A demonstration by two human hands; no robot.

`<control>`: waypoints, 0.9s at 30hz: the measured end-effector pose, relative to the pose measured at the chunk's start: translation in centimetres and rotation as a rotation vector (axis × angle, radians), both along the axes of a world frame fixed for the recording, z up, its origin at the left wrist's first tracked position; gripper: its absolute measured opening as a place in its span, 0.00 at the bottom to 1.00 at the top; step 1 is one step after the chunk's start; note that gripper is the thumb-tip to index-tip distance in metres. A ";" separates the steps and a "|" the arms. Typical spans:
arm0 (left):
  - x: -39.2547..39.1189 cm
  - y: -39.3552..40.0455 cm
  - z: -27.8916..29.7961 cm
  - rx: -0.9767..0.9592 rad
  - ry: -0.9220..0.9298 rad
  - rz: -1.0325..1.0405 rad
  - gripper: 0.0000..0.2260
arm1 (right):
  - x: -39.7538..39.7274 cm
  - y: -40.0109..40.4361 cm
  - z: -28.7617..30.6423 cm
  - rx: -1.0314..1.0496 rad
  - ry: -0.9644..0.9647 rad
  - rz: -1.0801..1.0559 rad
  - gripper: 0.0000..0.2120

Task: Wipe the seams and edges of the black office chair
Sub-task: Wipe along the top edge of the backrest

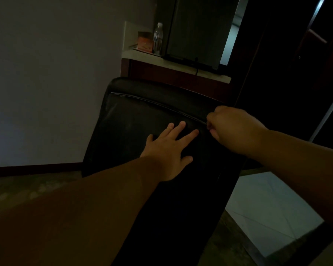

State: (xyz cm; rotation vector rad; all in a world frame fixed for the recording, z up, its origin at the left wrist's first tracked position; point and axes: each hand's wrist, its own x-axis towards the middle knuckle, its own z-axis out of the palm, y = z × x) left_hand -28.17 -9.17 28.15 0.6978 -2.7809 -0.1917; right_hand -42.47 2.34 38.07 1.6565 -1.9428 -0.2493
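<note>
Head view, dim room. Entries run largest to smallest.

**A:** Where is the black office chair [158, 116]?

**B:** Centre of frame. Its padded backrest faces the camera and leans toward the wearer, in front of a counter [173, 64] against the wall. The base is out of view, so whether it has castors I cannot tell.

**A:** Handling estimate?

**B:** Judged bulky and fairly heavy as a whole. If it rolls or swivels it will shift under a sideways wipe, so it wants bracing. The upholstery looks like smooth, slightly glossy leather or vinyl over padding: it should yield under pressure and be slick. Not fragile.

**A:** Left hand [168, 150]?

**B:** Flat on the backrest panel below the seam, fingers straight and spread, gripping nothing. It reads as the brace.

**A:** Right hand [233, 127]?

**B:** Just beside the left, not touching it. Fingers curled tight at the right end of the piped seam [152, 101] that arcs across the upper backrest. Whether they enclose a cloth is not visible: too dark, and the fist hides it.

**A:** Where to take hold?

**B:** Judgement: palm on the broad panel or a grip over the top edge for steadiness. Work along the raised piping, where the stitching gives a track to follow.
</note>
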 end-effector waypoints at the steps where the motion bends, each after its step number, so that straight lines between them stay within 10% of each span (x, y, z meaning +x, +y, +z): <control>1: 0.0 0.0 0.0 -0.012 0.001 0.001 0.34 | -0.1 0.0 0.1 -0.032 0.020 0.003 0.08; 27: 0.0 -0.2 -0.7 0.055 0.114 -0.041 0.32 | -0.1 -1.3 -0.1 0.034 0.122 0.006 0.08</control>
